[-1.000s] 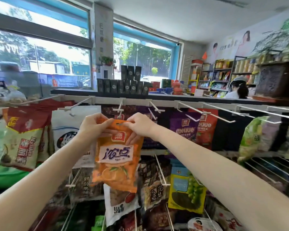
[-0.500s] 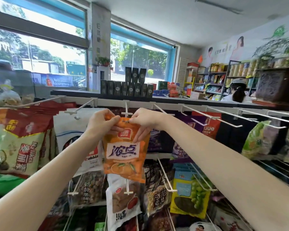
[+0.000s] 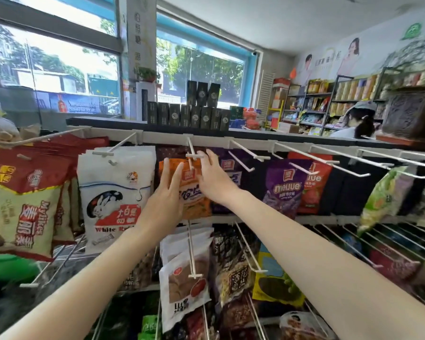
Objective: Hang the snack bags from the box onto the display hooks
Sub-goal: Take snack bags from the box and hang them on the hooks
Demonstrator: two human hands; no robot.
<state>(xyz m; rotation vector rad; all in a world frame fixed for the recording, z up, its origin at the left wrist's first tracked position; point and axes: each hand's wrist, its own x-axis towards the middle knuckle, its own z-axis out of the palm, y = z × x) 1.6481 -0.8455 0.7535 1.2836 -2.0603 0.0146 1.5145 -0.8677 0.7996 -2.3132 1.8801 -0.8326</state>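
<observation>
The orange bag [image 3: 191, 190] hangs on the middle top-row hook [image 3: 192, 153], pushed back toward the rail, so this bag looks hung; the left hand [image 3: 166, 200] lies flat against its left side, fingers straight and slightly spread, pressing rather than gripping; the right hand [image 3: 212, 179] reaches to its upper right corner with fingers extended and apart, clamped on nothing that can be seen, though whether the fingertips touch the bag cannot be told. Judging by this, the step in hand is seating and squaring the bag on the hook; all that seems left for it is to let go.

Around it the rack is partly stocked: white rabbit bags [image 3: 115, 192] hang on the hook to the left, red bags [image 3: 27, 195] further left, a purple bag [image 3: 284, 187] to the right; several hooks on the right of the top row stand bare, so more hanging probably remains. The box is not in view, so how many bags are left cannot be told.
</observation>
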